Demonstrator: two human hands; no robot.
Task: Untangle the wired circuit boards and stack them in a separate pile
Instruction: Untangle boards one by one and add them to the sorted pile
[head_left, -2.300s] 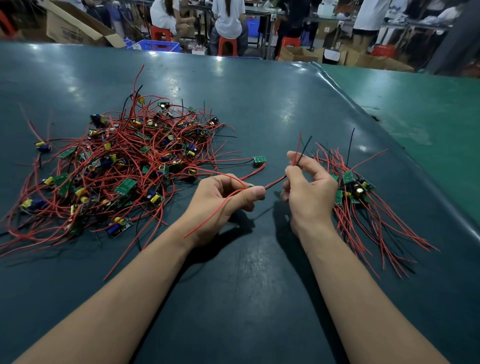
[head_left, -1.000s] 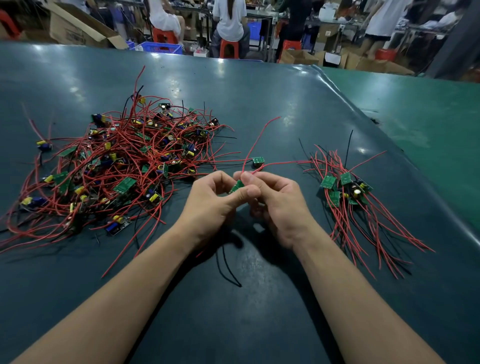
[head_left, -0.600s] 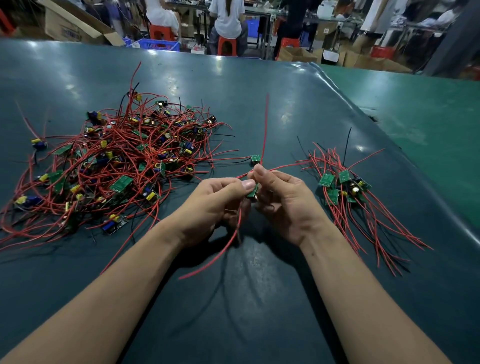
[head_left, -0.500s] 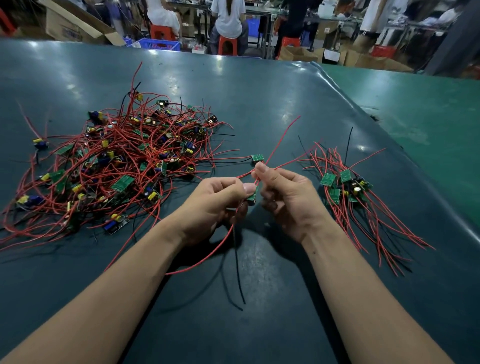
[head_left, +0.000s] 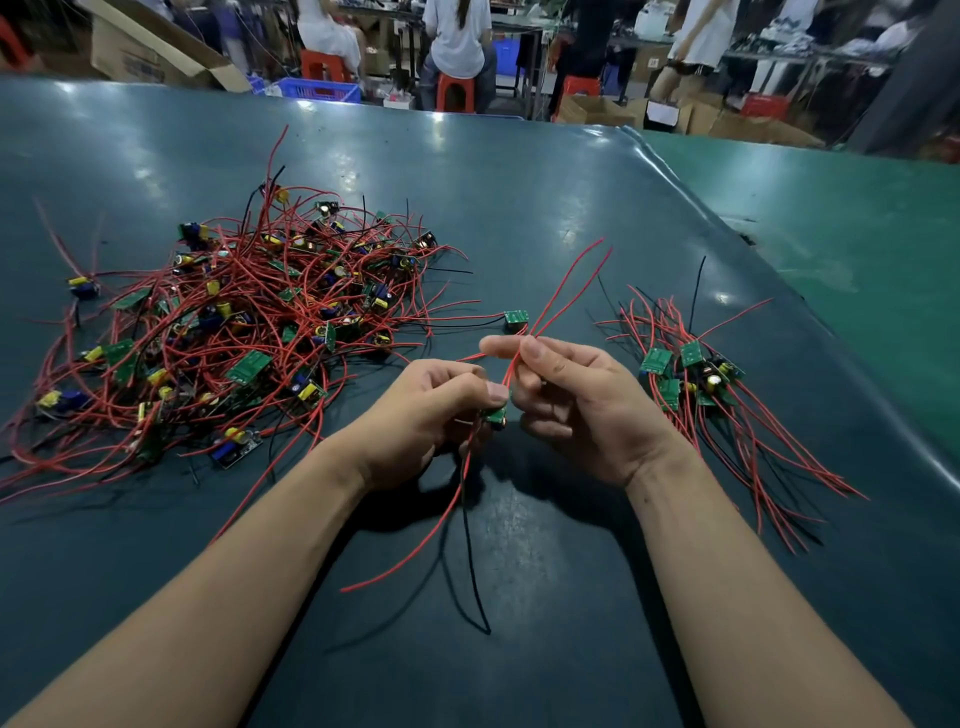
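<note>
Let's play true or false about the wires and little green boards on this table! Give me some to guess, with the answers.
1. The big tangled pile lies to the left of the hands. True.
2. The left hand is flat on the table. False: it pinches a small green board.
3. The right hand pinches red wires. True.
4. The sorted pile is bigger than the tangled one. False: it is much smaller.

Both hands (head_left: 519, 405) pinch one board (head_left: 496, 414) (wires trailing)
</note>
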